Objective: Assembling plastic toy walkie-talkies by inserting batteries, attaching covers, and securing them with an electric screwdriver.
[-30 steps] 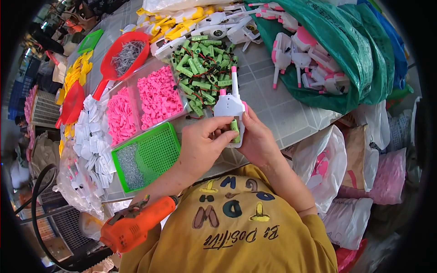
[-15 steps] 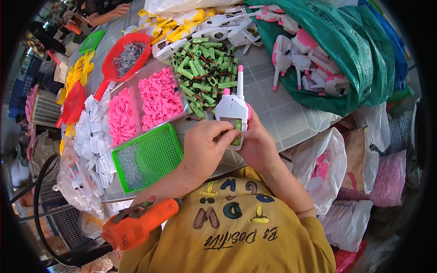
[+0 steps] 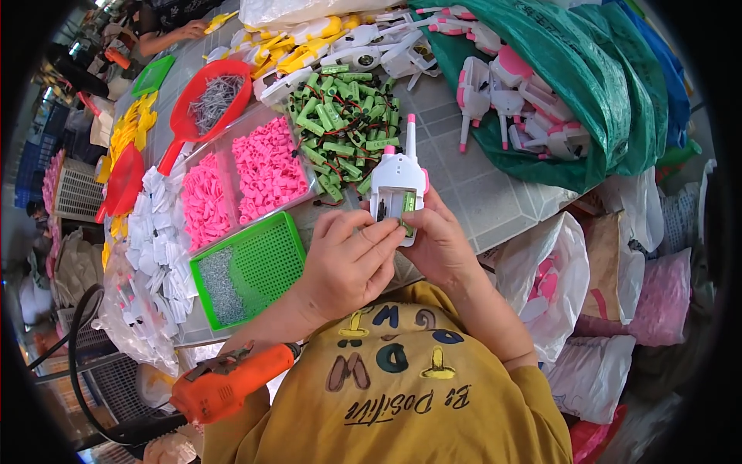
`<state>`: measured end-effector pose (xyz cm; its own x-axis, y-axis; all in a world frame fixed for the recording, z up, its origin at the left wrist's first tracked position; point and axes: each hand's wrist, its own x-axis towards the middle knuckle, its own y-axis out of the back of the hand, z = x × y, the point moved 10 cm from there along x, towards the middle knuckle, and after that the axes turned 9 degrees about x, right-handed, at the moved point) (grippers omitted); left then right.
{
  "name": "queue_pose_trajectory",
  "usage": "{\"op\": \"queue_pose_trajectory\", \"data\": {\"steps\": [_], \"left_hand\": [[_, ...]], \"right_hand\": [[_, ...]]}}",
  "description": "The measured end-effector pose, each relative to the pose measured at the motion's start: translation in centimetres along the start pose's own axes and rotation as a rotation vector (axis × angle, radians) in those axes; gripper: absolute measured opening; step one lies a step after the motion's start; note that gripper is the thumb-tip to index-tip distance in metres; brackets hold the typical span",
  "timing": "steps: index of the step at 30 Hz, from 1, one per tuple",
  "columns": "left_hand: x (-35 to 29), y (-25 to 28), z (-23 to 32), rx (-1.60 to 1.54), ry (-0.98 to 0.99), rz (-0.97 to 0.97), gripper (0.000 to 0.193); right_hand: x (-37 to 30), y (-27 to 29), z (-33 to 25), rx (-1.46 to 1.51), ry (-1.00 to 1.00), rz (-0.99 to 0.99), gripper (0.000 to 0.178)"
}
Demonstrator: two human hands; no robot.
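A white toy walkie-talkie housing [image 3: 397,172] with pink trim and an antenna lies in my right hand [image 3: 442,241], whose fingers wrap round its right side. Its open back shows a green battery pack [image 3: 408,207] along the right wall and a dark part at the left. My left hand [image 3: 346,259] reaches across the lower end, its fingers drawn together at the foot of the battery; whatever they pinch is hidden. Just beyond the housing is a pile of green battery packs [image 3: 340,127] with red and black wires.
Left of the pile stand a clear tray of pink parts [image 3: 267,170], a green basket [image 3: 274,259] with small metal pieces and a red scoop [image 3: 238,89] of screws. A green bag [image 3: 618,116] holds more housings. An orange power screwdriver [image 3: 224,390] hangs by my left arm.
My left fingers have shifted down off the compartment, baring more of its inside and the battery. The housing has tilted slightly. At the far left, a co-worker's hand now has a yellow part at it.
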<state>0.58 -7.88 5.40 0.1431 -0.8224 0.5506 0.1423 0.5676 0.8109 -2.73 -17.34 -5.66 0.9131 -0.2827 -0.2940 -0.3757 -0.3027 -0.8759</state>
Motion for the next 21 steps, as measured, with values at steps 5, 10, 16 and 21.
{"op": "queue_pose_trajectory", "data": {"steps": [5, 10, 16, 21], "left_hand": [[-0.7, -0.4, 1.4, 0.156, -0.082, -0.03, 0.035], [0.0, 0.2, -0.4, 0.044, 0.029, -0.015, 0.028], [0.1, 1.9, -2.9, -0.044, 0.176, 0.137, 0.028], [-0.3, 0.8, -3.5, -0.145, 0.223, 0.069, 0.026]], "right_hand": [[0.4, -0.1, 0.3, -0.038, 0.068, -0.054, 0.076], [0.9, -0.1, 0.2, -0.097, 0.104, -0.064, 0.078], [0.4, -0.4, 1.1, -0.02, 0.008, 0.027, 0.073], [0.6, -0.8, 0.9, -0.026, -0.025, -0.112, 0.078]]}}
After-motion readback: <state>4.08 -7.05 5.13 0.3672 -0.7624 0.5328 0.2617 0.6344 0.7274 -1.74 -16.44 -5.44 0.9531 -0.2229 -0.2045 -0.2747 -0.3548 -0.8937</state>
